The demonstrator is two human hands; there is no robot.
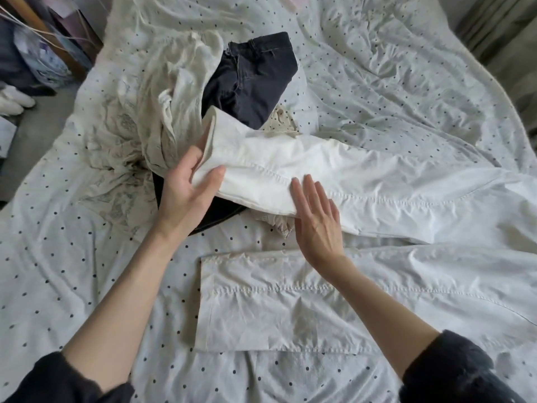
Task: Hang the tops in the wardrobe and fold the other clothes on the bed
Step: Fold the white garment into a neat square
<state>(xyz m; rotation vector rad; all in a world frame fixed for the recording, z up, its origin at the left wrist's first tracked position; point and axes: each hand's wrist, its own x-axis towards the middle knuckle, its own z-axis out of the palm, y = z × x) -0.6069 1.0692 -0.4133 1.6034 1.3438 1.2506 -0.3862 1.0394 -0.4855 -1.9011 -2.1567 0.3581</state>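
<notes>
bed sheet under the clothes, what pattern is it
White with small dark polka dots, seen best in the head view.

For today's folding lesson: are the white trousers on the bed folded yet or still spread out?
Spread, not folded: the white trousers lie with both legs apart; the left hand holds the far hem.

From my seat, the white trousers point(363, 181) read as matt woven cotton, creased, with raised stitched seams along each leg. The bed sheet point(72, 257) is thin, wrinkled cloth, matt white with small dark dots. The dark jeans point(255, 82) look like heavier denim, dull and slightly coarse. The cream garment point(162, 112) beside them is soft, crumpled, thin fabric, faintly printed. I see my sleeves point(58, 382) as dark, fuzzy knit cloth.
</notes>
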